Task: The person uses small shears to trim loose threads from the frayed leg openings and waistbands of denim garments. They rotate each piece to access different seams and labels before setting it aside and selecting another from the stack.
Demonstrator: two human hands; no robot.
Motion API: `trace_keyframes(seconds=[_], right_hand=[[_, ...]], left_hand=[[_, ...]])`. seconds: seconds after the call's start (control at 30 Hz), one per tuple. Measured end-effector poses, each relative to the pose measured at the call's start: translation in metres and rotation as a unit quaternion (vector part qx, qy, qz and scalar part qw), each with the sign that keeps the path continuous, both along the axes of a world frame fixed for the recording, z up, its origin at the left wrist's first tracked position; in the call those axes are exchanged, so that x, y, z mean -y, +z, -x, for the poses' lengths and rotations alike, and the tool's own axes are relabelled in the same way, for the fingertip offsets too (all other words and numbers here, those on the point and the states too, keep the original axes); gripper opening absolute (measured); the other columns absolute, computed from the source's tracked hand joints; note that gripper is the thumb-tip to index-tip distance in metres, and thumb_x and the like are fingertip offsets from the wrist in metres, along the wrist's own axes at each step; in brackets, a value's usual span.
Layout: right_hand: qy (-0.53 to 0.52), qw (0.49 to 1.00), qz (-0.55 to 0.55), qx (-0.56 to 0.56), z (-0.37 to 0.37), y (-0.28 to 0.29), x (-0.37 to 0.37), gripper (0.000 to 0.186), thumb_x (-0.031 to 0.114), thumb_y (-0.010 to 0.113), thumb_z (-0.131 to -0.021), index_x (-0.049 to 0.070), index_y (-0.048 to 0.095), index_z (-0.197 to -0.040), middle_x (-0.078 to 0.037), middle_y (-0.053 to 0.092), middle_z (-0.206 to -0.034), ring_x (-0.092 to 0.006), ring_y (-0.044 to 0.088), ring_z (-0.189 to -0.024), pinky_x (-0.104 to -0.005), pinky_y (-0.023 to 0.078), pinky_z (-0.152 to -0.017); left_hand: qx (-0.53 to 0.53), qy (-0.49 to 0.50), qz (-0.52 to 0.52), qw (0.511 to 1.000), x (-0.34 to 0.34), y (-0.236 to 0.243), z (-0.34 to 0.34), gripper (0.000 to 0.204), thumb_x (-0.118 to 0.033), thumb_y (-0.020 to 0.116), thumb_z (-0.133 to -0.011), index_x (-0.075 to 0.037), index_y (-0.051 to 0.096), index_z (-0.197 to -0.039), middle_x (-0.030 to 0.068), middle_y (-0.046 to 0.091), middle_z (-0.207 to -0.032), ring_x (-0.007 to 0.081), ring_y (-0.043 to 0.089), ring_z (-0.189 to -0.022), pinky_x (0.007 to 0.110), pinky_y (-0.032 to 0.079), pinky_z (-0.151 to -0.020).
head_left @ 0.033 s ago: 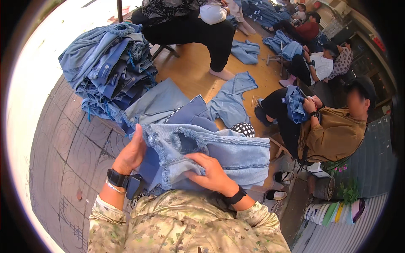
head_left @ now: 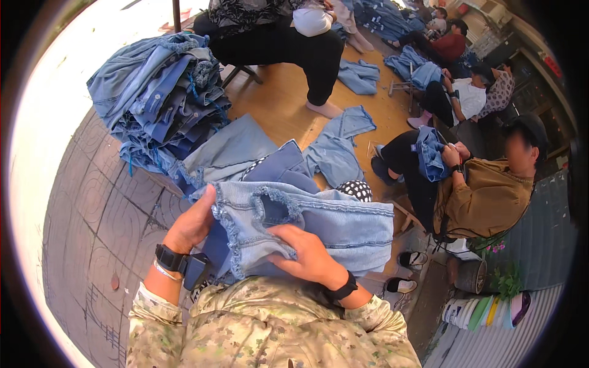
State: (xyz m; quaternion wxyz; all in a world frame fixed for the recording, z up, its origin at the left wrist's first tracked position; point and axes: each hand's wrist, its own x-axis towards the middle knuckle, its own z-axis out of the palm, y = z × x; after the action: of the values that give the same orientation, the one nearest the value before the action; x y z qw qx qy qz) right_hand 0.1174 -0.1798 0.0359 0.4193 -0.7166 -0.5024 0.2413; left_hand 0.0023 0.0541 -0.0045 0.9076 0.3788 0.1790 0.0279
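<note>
A light blue denim leg (head_left: 350,228) with frayed edges lies across my lap, a ragged hole (head_left: 274,207) worn in its upper side. My left hand (head_left: 193,226) grips its frayed hem at the left end, thumb on top and fingers hidden behind the cloth. Just below the hole, my right hand (head_left: 310,254) pinches a fold of the denim between thumb and fingers. Darker blue denim (head_left: 279,168) and a faded piece (head_left: 230,147) lie beyond, partly under the leg. A black cushion or cloth with white dots (head_left: 356,189) shows past its far edge.
At the left rises a tall pile of folded jeans (head_left: 153,98). More denim (head_left: 337,144) lies on the tan floor ahead. A co-worker in brown (head_left: 485,193) sits at the right holding denim. Slippers (head_left: 402,285) and a plant pot (head_left: 471,276) stand at the lower right.
My left thumb has shifted slightly to the right along the hem, and the frayed edge lies a little straighter. My right hand keeps its pinch.
</note>
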Motion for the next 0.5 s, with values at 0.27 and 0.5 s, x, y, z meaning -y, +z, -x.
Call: trace_keyframes(seconds=[0.27,0.5], right_hand=[[0.044,0.987,0.055,0.142,0.019,0.036,0.030,0.055,0.031,0.074,-0.079,0.004,0.056,-0.123,-0.012,0.058,-0.127,-0.0272,0.066,-0.083,-0.0343,0.054,-0.070],[-0.443,0.874,0.032,0.198,-0.059,0.029,0.128,0.037,0.011,0.075,-0.079,0.001,0.061,-0.111,-0.010,0.062,-0.111,-0.0186,0.061,-0.091,-0.0267,0.048,-0.077]], left_hand=[[-0.063,-0.123,-0.277,0.951,0.009,0.014,-0.008,0.044,-0.010,0.073,-0.080,-0.001,0.057,-0.120,0.0039,0.064,-0.111,0.0106,0.057,-0.098,0.027,0.046,-0.090],[-0.057,-0.086,-0.228,0.968,0.013,0.004,-0.003,0.047,-0.004,0.071,-0.080,-0.003,0.055,-0.125,0.0002,0.063,-0.110,0.0087,0.056,-0.099,0.026,0.044,-0.092]])
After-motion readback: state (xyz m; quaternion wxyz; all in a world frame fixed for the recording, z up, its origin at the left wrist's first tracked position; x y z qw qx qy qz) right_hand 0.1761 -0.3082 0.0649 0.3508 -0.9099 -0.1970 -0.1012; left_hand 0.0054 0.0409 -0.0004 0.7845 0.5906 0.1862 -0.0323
